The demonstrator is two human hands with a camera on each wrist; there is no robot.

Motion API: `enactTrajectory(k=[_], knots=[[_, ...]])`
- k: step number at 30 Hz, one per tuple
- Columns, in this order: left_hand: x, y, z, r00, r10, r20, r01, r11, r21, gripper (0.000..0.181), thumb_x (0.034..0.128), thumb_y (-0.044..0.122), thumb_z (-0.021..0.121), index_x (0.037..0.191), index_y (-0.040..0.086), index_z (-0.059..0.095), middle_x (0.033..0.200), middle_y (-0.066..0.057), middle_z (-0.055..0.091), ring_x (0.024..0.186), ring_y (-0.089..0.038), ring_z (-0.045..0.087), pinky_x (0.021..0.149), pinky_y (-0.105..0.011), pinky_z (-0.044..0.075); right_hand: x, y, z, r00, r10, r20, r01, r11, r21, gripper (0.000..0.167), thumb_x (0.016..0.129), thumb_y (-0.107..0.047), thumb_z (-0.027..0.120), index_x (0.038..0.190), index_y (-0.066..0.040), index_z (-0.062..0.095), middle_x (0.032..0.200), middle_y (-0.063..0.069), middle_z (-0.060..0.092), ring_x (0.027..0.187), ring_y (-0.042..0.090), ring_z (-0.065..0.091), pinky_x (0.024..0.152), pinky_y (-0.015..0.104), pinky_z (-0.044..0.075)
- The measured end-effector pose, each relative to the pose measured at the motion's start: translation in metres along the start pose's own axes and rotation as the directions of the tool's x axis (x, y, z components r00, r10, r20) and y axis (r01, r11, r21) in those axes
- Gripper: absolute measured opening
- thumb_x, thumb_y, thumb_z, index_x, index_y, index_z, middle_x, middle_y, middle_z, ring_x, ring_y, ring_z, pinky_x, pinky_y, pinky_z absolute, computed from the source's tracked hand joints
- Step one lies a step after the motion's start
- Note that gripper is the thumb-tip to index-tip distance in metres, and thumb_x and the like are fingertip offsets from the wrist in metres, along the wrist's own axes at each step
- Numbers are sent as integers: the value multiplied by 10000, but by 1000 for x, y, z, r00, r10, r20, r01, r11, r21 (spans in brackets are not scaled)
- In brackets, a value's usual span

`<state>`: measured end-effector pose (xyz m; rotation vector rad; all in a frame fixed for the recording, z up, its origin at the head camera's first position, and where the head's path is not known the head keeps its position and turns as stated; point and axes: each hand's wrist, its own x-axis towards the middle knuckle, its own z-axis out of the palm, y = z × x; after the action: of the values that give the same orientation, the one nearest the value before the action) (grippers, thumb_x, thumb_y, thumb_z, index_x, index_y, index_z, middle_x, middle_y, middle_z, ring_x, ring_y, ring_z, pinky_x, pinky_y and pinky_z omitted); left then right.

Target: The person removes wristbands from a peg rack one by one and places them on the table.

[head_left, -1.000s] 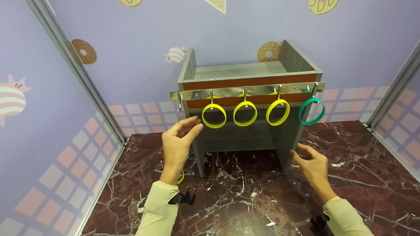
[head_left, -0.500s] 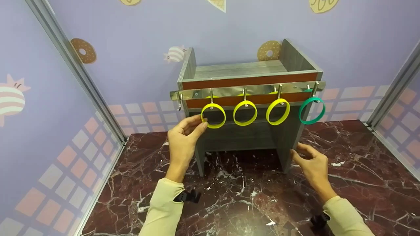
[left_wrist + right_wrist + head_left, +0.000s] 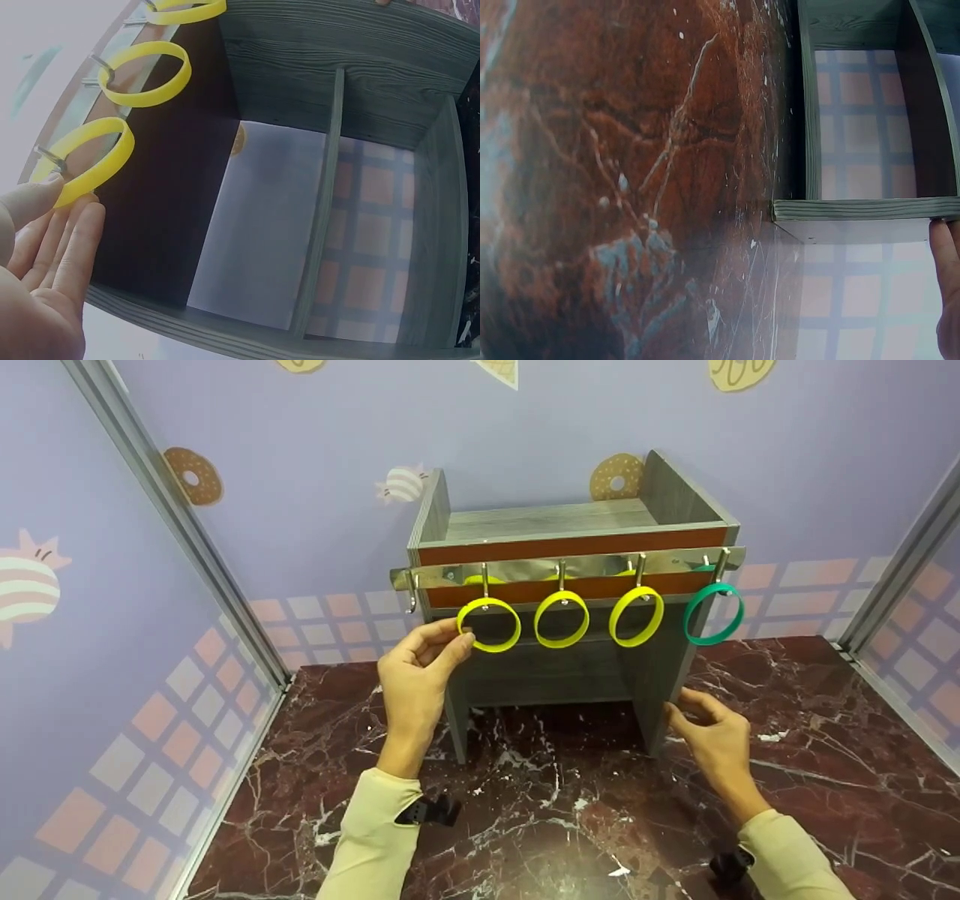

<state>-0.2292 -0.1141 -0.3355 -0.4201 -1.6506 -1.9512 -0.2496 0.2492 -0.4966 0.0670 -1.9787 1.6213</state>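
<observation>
My left hand [image 3: 412,682] pinches the left edge of a yellow wristband [image 3: 517,626] between thumb and fingertips. This wristband [image 3: 94,178] hangs on the second hook from the left of a metal hook rail [image 3: 525,574]. Two more yellow wristbands hang to its right, one of them the middle wristband [image 3: 585,622], and a green wristband [image 3: 741,619] is on the rightmost hook. My right hand [image 3: 712,735] touches the outside of the grey wooden shelf's right panel [image 3: 660,675] with its fingertips. Fingers of the right hand [image 3: 946,277] also meet this panel in the right wrist view.
The shelf [image 3: 547,521] stands on a dark red marbled table [image 3: 540,825], against patterned walls. Its rail reaches slightly past both sides, and the leftmost hook [image 3: 410,592] carries no band. Metal frame posts [image 3: 202,562] edge the side walls.
My left hand has moved right to the leftmost yellow wristband and taken hold of its edge. A yellow band by the left wrist is now out of sight. The right hand stays put.
</observation>
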Motion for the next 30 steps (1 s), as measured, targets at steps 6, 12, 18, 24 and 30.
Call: enactTrajectory(k=[6,12,18,24,30], knots=[[0,5,0,1000,15,-18,-15,1000,-21,198,891,-93,805,1079,-123,749,970,-188,776,823,-198,764,806,-366,635,0,1,0,1000,15,-2,-15,1000,-20,274,889,91,813,1159,88,769,1099,257,758,788,-12,732,670,169,587],[-3,11,0,999,32,-22,-33,998,-50,202,889,-102,803,1083,-120,749,977,-192,776,824,-234,768,801,-363,636,-1,0,-1,1000,-8,1,8,1000,-14,270,890,78,819,1157,76,775,1086,258,759,776,-22,731,656,179,590],[-9,17,-2,998,51,-31,-52,997,-51,203,888,-103,806,1084,-110,754,983,-200,776,841,-320,771,798,-381,638,-2,0,0,1000,0,2,0,1000,1,274,893,82,812,1164,78,772,1081,250,762,786,-9,738,656,191,596],[-16,22,-8,998,49,-46,-51,998,-38,228,892,-82,814,1100,-137,739,1004,-202,780,855,-271,775,812,-387,635,-2,0,0,1000,6,-2,-6,1000,19,275,889,87,814,1160,82,771,1072,225,770,794,21,748,654,201,600],[-24,20,-17,995,66,-80,-67,998,-15,197,892,-84,812,1080,-108,759,999,-208,779,834,-267,773,787,-369,637,-2,-2,0,1000,-10,-7,10,1000,15,264,888,83,816,1148,85,774,1059,223,772,795,42,751,658,196,599]])
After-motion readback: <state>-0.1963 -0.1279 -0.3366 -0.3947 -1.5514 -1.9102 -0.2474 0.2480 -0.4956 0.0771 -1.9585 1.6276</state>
